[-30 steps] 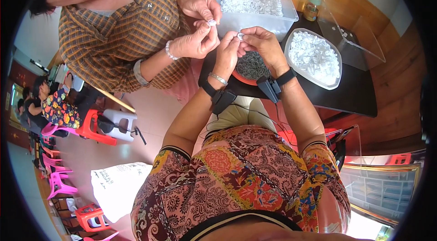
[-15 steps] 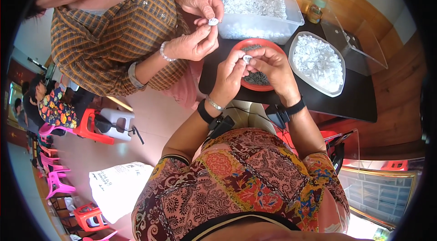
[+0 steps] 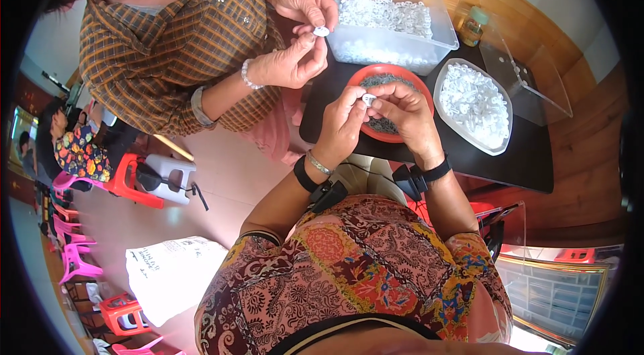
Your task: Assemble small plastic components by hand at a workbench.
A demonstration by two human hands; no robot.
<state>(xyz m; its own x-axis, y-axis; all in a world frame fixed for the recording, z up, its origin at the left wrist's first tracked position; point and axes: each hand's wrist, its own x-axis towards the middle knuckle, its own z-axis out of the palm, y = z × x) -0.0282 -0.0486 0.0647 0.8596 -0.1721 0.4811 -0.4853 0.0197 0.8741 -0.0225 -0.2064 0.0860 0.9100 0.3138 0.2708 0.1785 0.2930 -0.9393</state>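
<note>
Between my two hands, over the red bowl [image 3: 428, 97], is a small white plastic clip [image 3: 368, 98]. My left hand [image 3: 341, 124] pinches it from the left with thumb and fingertips. On the other side my right hand [image 3: 409, 117] has its thumb and forefinger closed at the clip; whether a nail is in them is too small to tell. Thin grey nails [image 3: 384, 79] fill the bowl beneath, partly covered by my hands. Right of the bowl stands a white tray [image 3: 439, 97] heaped with loose white clips [image 3: 473, 100].
A clear plastic bin [image 3: 382, 53] of white clips stands at the back of the black table [image 3: 530, 170], a green-lidded jar [image 3: 473, 26] beside it. At left, a co-worker in a checked shirt [image 3: 161, 53] handles another white piece [image 3: 321, 31]. A white sack [image 3: 174, 274] lies on the floor.
My hands have come slightly nearer to me, and the clip between my fingers has turned a little. The whole view has shifted slightly. The co-worker still holds a white piece.
</note>
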